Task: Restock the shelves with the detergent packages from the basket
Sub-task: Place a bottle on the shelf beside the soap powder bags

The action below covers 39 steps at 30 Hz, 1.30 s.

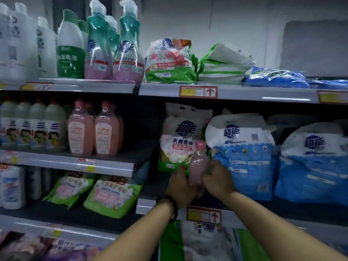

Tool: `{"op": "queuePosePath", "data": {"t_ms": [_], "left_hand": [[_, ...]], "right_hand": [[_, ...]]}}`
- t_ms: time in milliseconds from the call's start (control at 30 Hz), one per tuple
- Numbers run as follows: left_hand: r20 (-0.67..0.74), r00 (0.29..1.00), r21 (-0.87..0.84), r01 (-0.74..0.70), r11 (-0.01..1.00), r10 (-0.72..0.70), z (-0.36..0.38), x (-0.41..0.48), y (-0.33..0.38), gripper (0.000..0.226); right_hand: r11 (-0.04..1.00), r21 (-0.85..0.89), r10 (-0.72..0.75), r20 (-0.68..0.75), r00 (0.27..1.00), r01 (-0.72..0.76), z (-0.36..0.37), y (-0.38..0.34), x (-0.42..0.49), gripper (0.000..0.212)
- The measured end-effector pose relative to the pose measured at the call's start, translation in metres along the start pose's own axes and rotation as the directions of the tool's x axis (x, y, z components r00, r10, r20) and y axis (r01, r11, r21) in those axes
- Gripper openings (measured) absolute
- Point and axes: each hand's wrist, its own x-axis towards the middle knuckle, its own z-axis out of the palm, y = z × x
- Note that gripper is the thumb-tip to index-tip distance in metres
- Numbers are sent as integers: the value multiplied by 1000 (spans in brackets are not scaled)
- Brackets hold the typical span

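A green, white and pink detergent package [178, 140] stands upright on the middle right shelf [273, 209], with a small pink bottle [198, 162] attached at its front. My left hand [180, 187] grips the package's lower edge and the bottle's left side. My right hand [217, 178] holds the bottle's right side, fingers curled on it. To the right stand two large blue and white detergent bags [243, 155]. The basket is not in view.
Above, flat green packages [170, 63] and blue ones [275, 77] lie on the top shelf. Left bays hold pink bottles [94, 132], white bottles [32, 127] and green pouches [111, 194]. A gap of dark shelf lies between the pink bottles and the held package. More packages [203, 242] sit below.
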Motion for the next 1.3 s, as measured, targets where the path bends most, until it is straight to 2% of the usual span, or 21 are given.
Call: {"op": "queuePosePath", "data": {"t_ms": [100,200,300,367,433,533,600,733,800,833,900,967,1000,1100,1300], "left_hand": [[-26,997,-50,76,996,-77,18,7,2,46],[-67,994,-107,75,991,-82,26,11,0,39],[-74,994,-152,70,986,-82,25,12,-3,40],[-38,997,-188,63,980,-72,17,16,-10,46],[13,999,-292,36,956,-33,0,17,-10,48],[65,998,-408,11,913,17,-37,15,-2,45],[96,995,-422,26,906,16,-65,14,4,44],[25,998,-248,-48,968,56,-117,16,15,50],[-107,987,-94,-127,987,117,-139,14,19,38],[-188,971,45,-143,989,149,-150,14,19,31],[-238,961,366,-47,929,143,-172,14,8,34],[-201,978,559,74,826,48,-190,15,-14,36],[-176,984,577,106,810,-4,-196,16,-25,38],[-128,987,419,147,896,-102,-204,18,-46,55],[-119,981,273,181,945,-154,-212,27,-59,51]], "right_hand": [[998,62,-21,8,1000,20,4,7,-2,16],[994,90,-58,20,998,56,4,15,1,13],[990,118,-92,80,993,82,1,20,4,18],[984,145,-120,134,984,100,-3,20,7,28],[960,266,-145,218,965,84,-9,13,10,35],[895,447,-176,388,905,-18,-16,-6,10,28],[871,490,-212,424,881,-26,-14,-18,11,32],[771,636,-243,357,902,-44,9,-52,11,39],[716,694,-207,315,926,-76,27,-71,14,40],[712,698,-182,292,939,-79,37,-80,18,42],[747,663,-153,241,958,-48,52,-97,24,44],[797,604,-157,190,969,10,63,-110,31,42],[808,588,-166,168,972,36,67,-116,33,41],[822,564,-196,141,970,84,81,-135,40,38],[841,530,-235,177,956,109,119,-160,48,42]]}}
